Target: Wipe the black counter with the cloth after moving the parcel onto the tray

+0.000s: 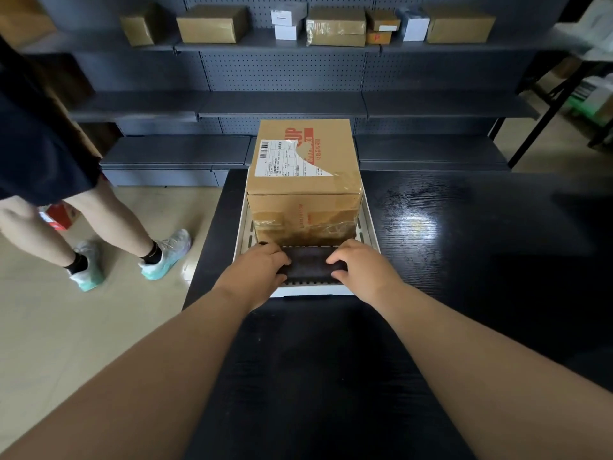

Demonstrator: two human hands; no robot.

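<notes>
The parcel, a brown cardboard box with a white shipping label and red print, stands in the white slotted tray on the black counter. A dark folded cloth lies in the tray's near end, just in front of the parcel. My left hand grips the cloth's left end and my right hand grips its right end. Both sets of fingers curl over the cloth's edges, hiding its ends.
Another person's legs and light sneakers stand on the beige floor left of the counter. Dark pegboard shelves behind the counter carry several cardboard boxes on the top level. A glare spot shows on the counter right of the tray.
</notes>
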